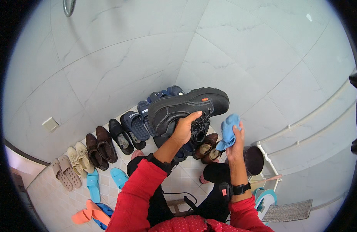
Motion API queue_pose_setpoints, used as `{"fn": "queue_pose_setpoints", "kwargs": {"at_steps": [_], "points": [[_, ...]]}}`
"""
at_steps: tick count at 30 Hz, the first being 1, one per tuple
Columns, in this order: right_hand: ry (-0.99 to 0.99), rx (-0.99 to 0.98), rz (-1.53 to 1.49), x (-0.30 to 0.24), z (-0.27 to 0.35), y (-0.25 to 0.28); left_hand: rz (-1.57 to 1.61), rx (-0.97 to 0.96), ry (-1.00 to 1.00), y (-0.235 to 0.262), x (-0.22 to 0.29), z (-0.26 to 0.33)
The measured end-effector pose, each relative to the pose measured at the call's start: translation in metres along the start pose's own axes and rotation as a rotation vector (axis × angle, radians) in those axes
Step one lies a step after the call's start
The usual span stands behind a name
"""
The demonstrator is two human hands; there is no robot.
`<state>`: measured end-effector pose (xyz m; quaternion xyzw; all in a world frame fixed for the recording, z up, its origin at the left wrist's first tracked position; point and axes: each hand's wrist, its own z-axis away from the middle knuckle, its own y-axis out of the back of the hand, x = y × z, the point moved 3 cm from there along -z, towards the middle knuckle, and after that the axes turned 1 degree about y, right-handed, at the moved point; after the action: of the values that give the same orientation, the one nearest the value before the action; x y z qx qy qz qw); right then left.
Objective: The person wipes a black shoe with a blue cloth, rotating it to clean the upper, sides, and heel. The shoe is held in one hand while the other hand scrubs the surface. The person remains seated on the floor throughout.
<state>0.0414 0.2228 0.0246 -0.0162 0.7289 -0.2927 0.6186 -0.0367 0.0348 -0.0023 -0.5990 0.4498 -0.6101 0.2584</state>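
Item: black work shoe [186, 110], laced, thick-soled, held up in the air on its side, toe pointing to the person's right, above a row of footwear.
Left hand [185, 129]: grasping the shoe at the collar and laces, fingers curled over the opening.
Right hand [235, 145]: clenched around a bunched blue cloth [228, 131], just beside the shoe's lace area, apart from the leather.

Risks, as judged: the grip sits at one end only, so the heavy toe may swing or slip free and fall onto the brown shoes [206, 149] below; loose laces may snag the cloth.

Surface: small pale floor tiles [51, 193], carrying dark blue sandals [135, 125], brown loafers [101, 147], beige slippers [72, 166], light blue slippers [94, 185] and orange slippers [85, 214].
Room: large marbled grey wall tiles [263, 46]; white rail frame [269, 160] and a ribbed grey mat [288, 210] at right.
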Motion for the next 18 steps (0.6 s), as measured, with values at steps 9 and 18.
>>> {"fn": "queue_pose_setpoints", "kwargs": {"at_steps": [9,18], "points": [[0.764,-0.180,1.113,-0.048,-0.011,-0.115,-0.183,-0.014,0.016,-0.008,0.006,0.017],[0.675,-0.515,1.293,-0.033,0.003,-0.160,-0.016,0.072,0.050,-0.006,0.009,0.015]]}}
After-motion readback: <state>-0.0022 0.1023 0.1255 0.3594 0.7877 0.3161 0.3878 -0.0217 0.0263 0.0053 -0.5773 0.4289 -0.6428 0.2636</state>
